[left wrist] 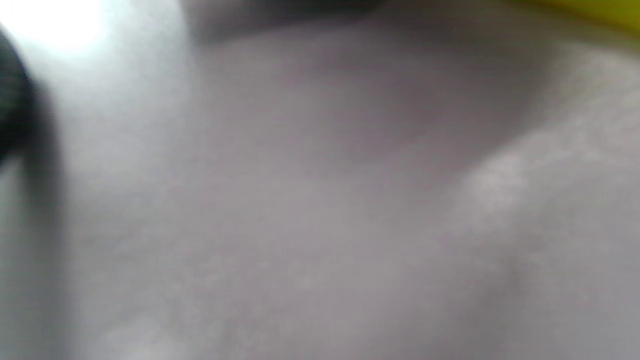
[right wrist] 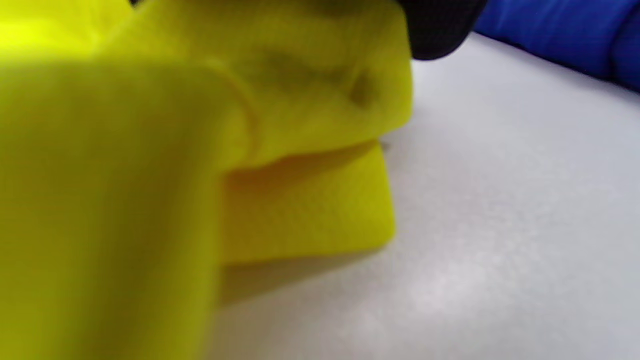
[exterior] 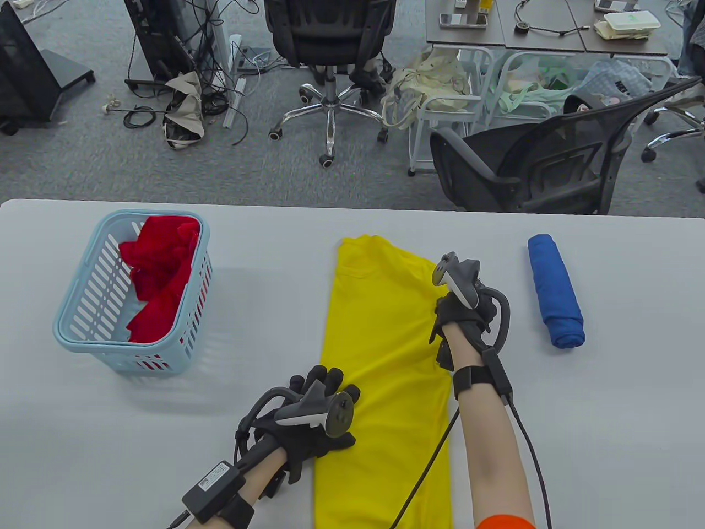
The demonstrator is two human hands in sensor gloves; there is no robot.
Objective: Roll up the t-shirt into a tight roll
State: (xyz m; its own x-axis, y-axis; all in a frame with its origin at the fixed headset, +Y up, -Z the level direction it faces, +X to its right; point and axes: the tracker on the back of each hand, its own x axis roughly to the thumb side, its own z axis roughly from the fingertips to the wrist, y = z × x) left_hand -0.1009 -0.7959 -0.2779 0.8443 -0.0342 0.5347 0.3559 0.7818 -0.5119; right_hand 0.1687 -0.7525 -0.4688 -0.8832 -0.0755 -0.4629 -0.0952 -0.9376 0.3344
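**On the table: yellow t-shirt folded long, both hands at its edges**

Across the middle of the white table (exterior: 264, 341) lies the yellow t-shirt (exterior: 380, 352), folded into a long strip that runs from the near edge to the far side, collar end far. The left hand (exterior: 316, 419) rests on the strip's left edge near the person, fingers spread flat on the cloth. The right hand (exterior: 462, 314) is at the strip's right edge, farther away; in the right wrist view a fold of the yellow cloth is lifted off the table just below a dark gloved finger, so this hand seems to pinch the edge, though the grip itself is hidden. Well to the right lies a blue rolled cloth (exterior: 555, 291). On the left stands a light blue basket (exterior: 82, 314) holding a red garment (exterior: 160, 275). The left wrist view is too blurred to read.
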